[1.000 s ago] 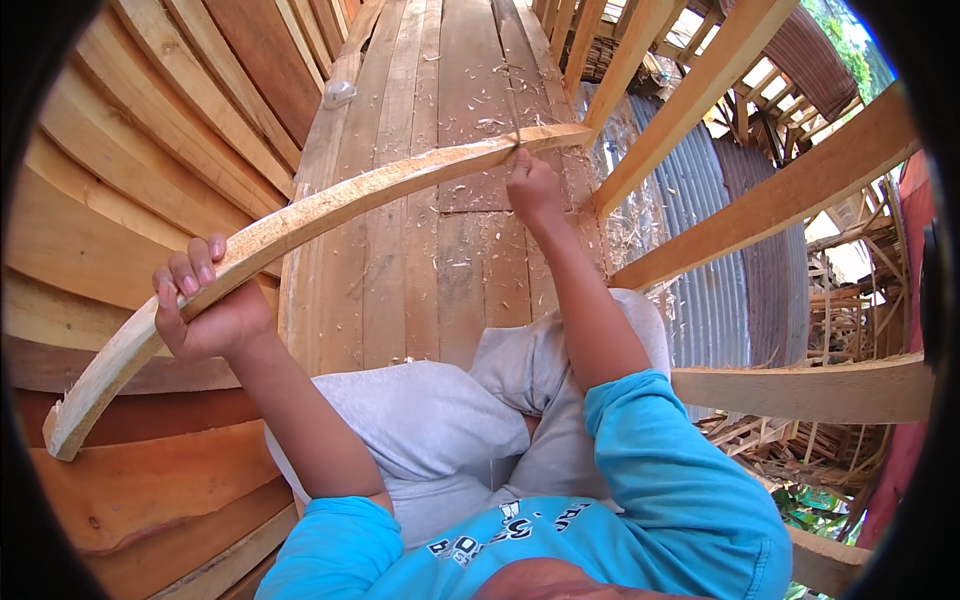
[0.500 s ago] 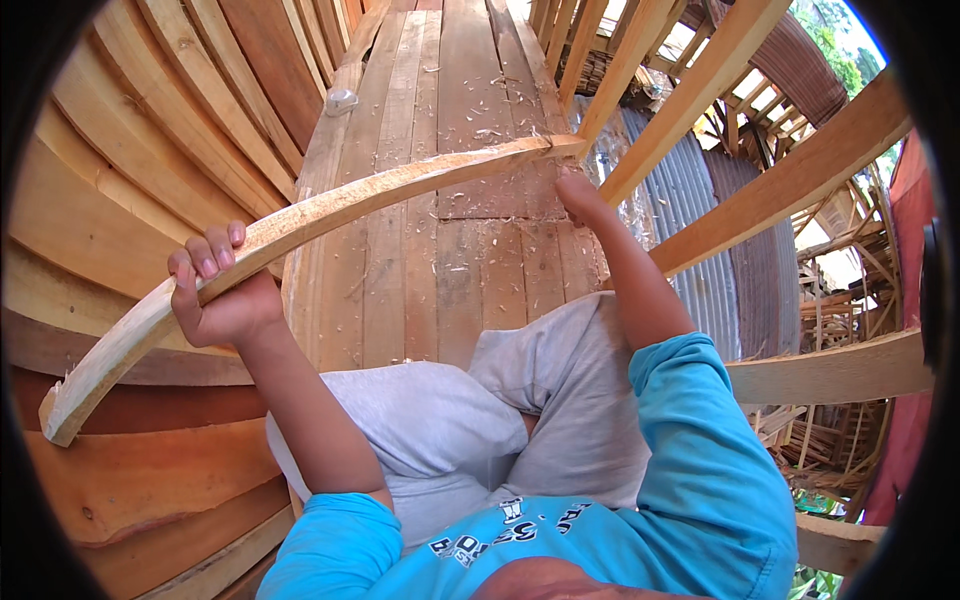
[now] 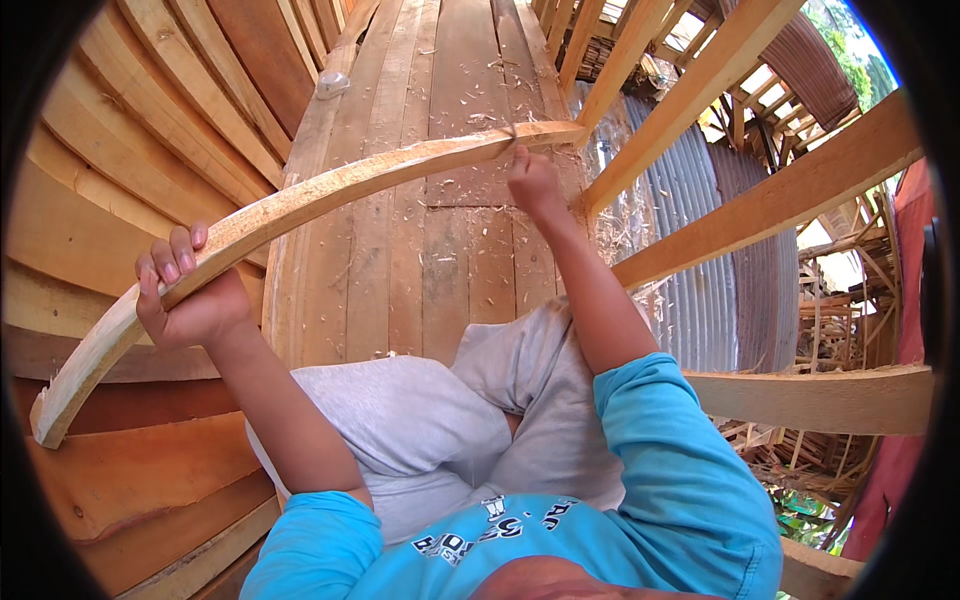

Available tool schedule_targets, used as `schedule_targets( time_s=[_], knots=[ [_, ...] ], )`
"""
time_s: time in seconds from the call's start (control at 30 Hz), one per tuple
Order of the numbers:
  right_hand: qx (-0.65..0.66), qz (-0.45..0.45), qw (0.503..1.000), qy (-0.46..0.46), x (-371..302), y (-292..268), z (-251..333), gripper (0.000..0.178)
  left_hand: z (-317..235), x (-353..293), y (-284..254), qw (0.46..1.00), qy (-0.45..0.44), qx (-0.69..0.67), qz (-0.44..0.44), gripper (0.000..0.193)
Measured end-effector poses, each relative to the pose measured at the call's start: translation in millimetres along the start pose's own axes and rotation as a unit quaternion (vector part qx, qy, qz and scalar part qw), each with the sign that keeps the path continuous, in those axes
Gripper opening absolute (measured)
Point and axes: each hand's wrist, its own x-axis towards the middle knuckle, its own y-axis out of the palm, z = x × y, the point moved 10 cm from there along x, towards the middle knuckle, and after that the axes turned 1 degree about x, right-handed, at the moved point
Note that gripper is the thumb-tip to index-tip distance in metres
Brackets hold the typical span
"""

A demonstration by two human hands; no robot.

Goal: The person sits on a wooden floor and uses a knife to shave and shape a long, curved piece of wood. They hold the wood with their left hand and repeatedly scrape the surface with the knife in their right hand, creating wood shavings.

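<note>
The left hand (image 3: 200,305) wraps a curved wooden bar (image 3: 345,182) spanning the plank floor (image 3: 400,285), from beyond its left edge to its right edge. The right hand (image 3: 535,183), seemingly clenched on a thin blade (image 3: 514,132), appears mid-shaving; another stroke calls for firm bracing.

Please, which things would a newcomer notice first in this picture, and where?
The long curved timber comes first, rising from lower left past upper centre, the left hand gripping its lower part, the right hand closed near its far end. The bright blue shirt at the bottom comes next.
</note>
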Motion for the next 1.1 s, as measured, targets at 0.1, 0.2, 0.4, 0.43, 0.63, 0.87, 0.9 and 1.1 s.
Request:
schedule_targets(
  time_s=[0.1, 0.2, 0.4, 0.43, 0.63, 0.87, 0.9, 1.1],
  knots=[
    [0.018, 0.043, 0.995, 0.087, 16.4, 4.3, -59.5, 0.044, 6.0, -2.0, 2.5, 1.000, 0.002, 0.006, -0.005, 0.015],
    [0.045, 0.001, 0.999, 0.019, 7.2, 9.6, -21.4, 0.045, 2.7, -2.0, 2.7, 1.000, 0.006, 0.014, -0.005, 0.017],
    [0.030, 0.002, 0.989, -0.143, -17.1, 7.9, 42.4, 0.040, 0.1, -3.9, -5.6, 1.000, 0.000, 0.019, -0.016, 0.018],
    [0.006, -0.003, 0.989, -0.147, -10.0, 4.8, 31.4, 0.038, 1.6, -2.4, -3.7, 1.000, -0.003, 0.015, -0.014, 0.017],
    [0.017, -0.043, 0.996, -0.074, -16.0, 11.9, 19.1, 0.037, 5.3, -2.3, 2.5, 1.000, 0.002, 0.023, -0.019, 0.017],
    [-0.012, -0.038, 0.993, -0.108, -10.9, -5.2, 20.7, 0.042, 5.7, -2.0, 0.6, 1.000, -0.001, -0.011, -0.002, 0.015],
    [0.004, -0.050, 0.995, -0.085, -10.3, -5.3, 11.0, 0.042, 7.9, -2.4, -0.3, 1.000, -0.003, -0.008, -0.008, 0.015],
    [0.037, -0.017, 0.999, 0.003, -21.5, 7.8, 47.8, 0.047, -1.2, -3.0, -3.9, 0.999, 0.012, 0.021, -0.027, 0.015]
  ],
)
